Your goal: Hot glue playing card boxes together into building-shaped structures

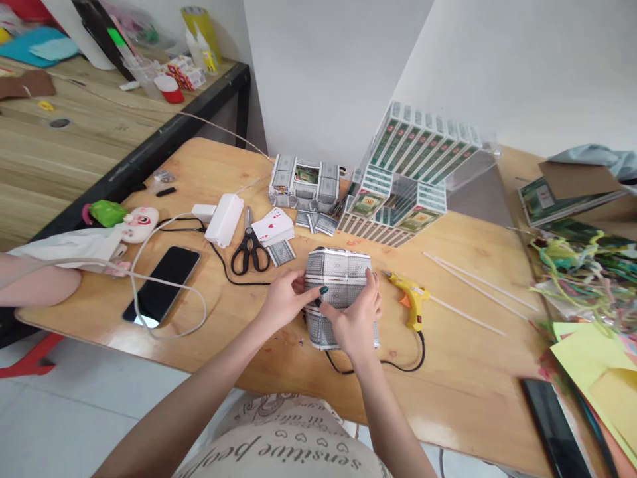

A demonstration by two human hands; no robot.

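Observation:
A box-like piece covered with grey-backed playing cards (343, 265) rests on the wooden table (239, 325) in front of me. My left hand (288, 295) grips its left side, thumb laid on top. From the right, my right hand (355, 312) wraps round it, with the thumb near the middle of the card surface. The undersides of both hands' grip are hidden. Just right of it lies a yellow hot glue gun (412, 297) with a white glue stick in its back. Black-handled scissors (249, 249) and loose playing cards (273, 226) lie beyond my left hand.
Behind stand a second card-covered piece (304, 182) and stacked card boxes (413, 159). On the left are a phone (164, 285), a white cable, a white power block (223, 219) and another person's arm (40, 282). Coloured papers (597, 372) and a dark phone-like slab (555, 425) lie right.

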